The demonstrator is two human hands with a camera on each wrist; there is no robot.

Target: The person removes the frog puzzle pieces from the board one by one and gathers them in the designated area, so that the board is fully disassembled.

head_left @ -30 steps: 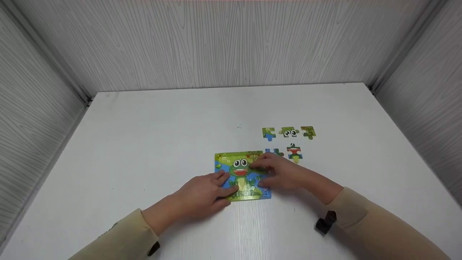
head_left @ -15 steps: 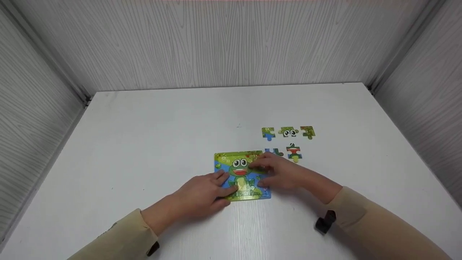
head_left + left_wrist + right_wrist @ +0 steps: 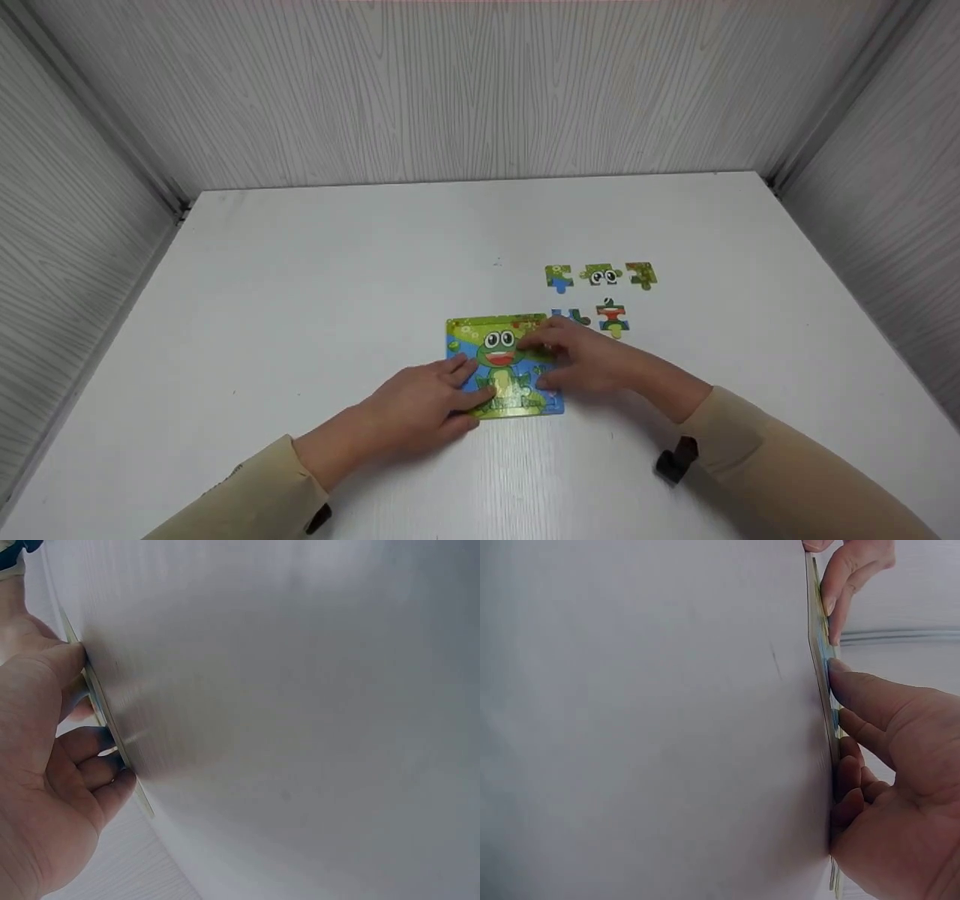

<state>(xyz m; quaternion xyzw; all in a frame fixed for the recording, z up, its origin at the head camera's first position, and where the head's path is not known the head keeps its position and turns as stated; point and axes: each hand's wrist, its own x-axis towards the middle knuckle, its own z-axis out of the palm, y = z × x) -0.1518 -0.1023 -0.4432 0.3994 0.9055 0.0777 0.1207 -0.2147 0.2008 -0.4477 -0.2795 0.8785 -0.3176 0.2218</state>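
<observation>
A square frog puzzle board (image 3: 499,360) with a green rim lies on the white table. In the head view, my left hand (image 3: 412,405) rests on its lower left, with the index finger on the picture and the thumb at the near edge. On the right side, my right hand (image 3: 592,356) touches the board with bent fingers, the index finger and thumb spread apart. That hand covers part of the board's right side. The left wrist view shows my left hand (image 3: 52,735) against the board's edge; in the right wrist view, my right hand (image 3: 907,757) has its thumb on the board.
Loose puzzle pieces lie behind and right of the board: a green-blue corner piece (image 3: 559,277), an eyes piece (image 3: 602,275), another corner piece (image 3: 642,275), a mouth piece (image 3: 613,319) and one partly behind the right hand (image 3: 564,313). White panels (image 3: 465,90) surround the table.
</observation>
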